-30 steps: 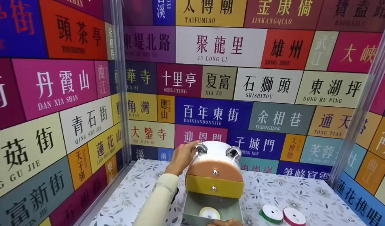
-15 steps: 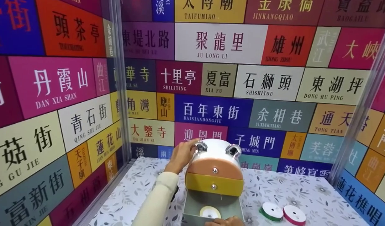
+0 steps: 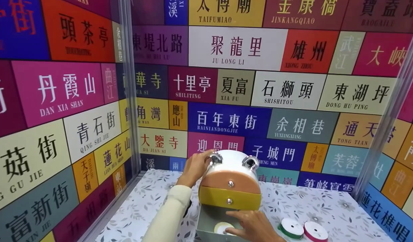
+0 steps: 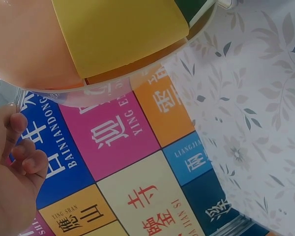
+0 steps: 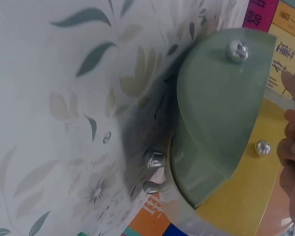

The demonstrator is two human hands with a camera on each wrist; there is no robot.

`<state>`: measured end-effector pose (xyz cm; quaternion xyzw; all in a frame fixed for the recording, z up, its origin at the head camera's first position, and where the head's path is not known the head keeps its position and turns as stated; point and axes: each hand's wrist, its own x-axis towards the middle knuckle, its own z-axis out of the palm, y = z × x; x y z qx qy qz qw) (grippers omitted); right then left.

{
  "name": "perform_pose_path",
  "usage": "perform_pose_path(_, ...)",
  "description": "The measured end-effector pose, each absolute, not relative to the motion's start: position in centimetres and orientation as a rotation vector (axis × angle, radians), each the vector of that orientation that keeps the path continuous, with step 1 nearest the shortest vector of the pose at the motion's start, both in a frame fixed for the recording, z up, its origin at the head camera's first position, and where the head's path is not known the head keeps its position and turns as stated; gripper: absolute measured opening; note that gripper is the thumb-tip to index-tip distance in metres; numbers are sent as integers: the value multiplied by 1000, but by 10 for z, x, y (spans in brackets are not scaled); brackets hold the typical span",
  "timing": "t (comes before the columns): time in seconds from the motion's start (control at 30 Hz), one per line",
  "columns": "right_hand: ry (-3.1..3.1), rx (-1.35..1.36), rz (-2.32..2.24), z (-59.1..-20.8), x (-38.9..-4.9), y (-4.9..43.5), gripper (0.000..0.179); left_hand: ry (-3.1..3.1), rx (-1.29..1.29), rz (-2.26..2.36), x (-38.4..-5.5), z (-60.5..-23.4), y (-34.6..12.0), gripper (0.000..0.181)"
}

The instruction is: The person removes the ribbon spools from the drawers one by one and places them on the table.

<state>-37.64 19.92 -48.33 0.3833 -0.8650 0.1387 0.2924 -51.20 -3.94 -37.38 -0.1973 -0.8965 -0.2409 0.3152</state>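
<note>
A frog-shaped drawer box (image 3: pixel 232 164) has a white top, silver eyes and coloured drawers. Its grey-green bottom drawer (image 3: pixel 206 226) is pulled out; the orange and yellow drawers above are closed. Inside lies a cream ribbon spool (image 3: pixel 221 227), partly behind fingers. My left hand (image 3: pixel 195 169) grips the box's left silver eye (image 3: pixel 216 159); in the left wrist view its fingers curl beside the box. Over the open drawer is my right hand (image 3: pixel 255 223), holding nothing, thumb and index finger apart near the spool. Whether it touches the spool I cannot tell.
A green ribbon spool (image 3: pixel 291 228) and a red ribbon spool (image 3: pixel 315 231) lie right of the box on the leaf-patterned tabletop (image 3: pixel 146 198). Walls of coloured sign panels (image 3: pixel 230 119) enclose the table behind and at the sides.
My right hand has left the drawer's front edge and moved up and over the open drawer, its thumb and index finger spreading. The left hand stays at the eye.
</note>
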Motion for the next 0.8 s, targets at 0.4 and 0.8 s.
perform_pose_path(0.4, -2675, 1036, 468, -492, -407, 200, 46, -2378, -509, -649, -512, -375, -39, 43)
perform_pose_path(0.8, -2807, 1065, 474, -500, -420, 199, 53, -2382, -491, -648, -512, -375, -40, 43)
